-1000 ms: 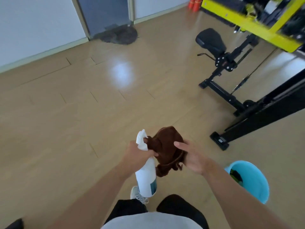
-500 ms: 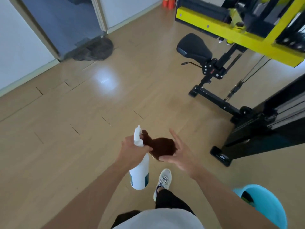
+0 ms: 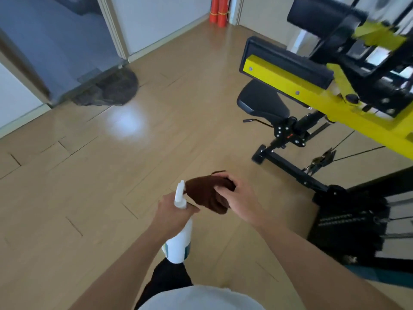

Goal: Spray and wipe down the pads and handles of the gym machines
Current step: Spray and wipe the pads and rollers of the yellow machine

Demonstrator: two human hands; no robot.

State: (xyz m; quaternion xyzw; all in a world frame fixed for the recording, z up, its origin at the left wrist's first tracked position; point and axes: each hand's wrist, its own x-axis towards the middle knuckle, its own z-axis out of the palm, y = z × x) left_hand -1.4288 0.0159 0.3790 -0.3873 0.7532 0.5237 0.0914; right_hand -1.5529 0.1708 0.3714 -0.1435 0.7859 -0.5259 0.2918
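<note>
Cloth (image 3: 206, 194), brown, soft and limp, is bunched in the closed right hand (image 3: 238, 198), near centre; it will drape, so grip it by a gathered fold. Left hand (image 3: 173, 214) is wrapped around the neck of the rigid white plastic spray bottle (image 3: 180, 242) (likely light). Far right, the black padded seat (image 3: 262, 102) awaits wiping.

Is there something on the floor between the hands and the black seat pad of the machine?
Nothing visible: only bare wooden floor lies between the brown cloth in the right hand and the black seat pad.
</note>
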